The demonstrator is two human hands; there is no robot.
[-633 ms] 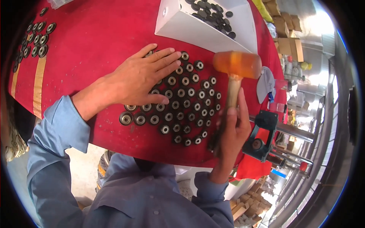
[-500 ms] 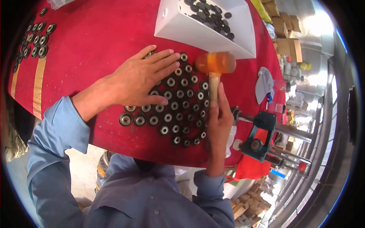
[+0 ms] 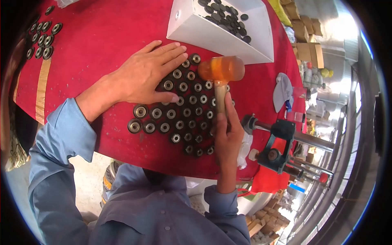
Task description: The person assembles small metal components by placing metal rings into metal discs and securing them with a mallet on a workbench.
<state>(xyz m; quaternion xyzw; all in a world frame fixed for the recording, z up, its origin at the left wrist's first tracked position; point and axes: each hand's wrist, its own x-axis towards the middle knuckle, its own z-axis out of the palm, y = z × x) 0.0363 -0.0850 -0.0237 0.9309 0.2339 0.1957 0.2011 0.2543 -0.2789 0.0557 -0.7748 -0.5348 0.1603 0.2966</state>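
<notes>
The right hand [image 3: 227, 134] gripped an orange-headed mallet [image 3: 221, 72] over rows of black bushings [image 3: 185, 110] on the red table [image 3: 102, 36], the left hand [image 3: 146, 75] lay flat and open on them, and a white bin [image 3: 216, 32] held more black parts [image 3: 226, 16].

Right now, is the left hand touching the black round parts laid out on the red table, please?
Touching: the head view shows the left hand lying flat on the black round parts, its fingers covering several.

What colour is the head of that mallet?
Translucent amber-orange; the mallet head shows best in the head view, held in the right hand.
</notes>
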